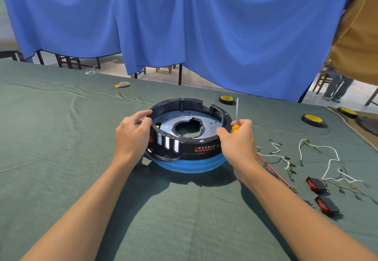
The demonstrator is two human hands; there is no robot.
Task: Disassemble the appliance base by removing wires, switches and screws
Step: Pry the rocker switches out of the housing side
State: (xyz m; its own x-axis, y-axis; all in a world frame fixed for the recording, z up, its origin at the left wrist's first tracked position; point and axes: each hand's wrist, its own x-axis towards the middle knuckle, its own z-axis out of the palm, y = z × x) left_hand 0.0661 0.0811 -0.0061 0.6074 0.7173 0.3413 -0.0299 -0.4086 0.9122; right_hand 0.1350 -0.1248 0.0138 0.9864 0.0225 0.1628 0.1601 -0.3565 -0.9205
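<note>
Worktop (61, 158): green cloth, carries everything.
Appliance base (190, 148): ctr of worktop, black ring on blue shell, open side up.
Left grip (131, 138): fingers curled on base's left rim.
Right grip (239, 140): at base's right rim, pinching screwdriver (237, 111), shaft up.
Wires (335, 154): loose, right of base.
Switches (316, 184): red, beside wires.

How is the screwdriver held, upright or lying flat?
Upright: the right hand grips the screwdriver by its yellow handle beside the base, shaft pointing up.
</note>
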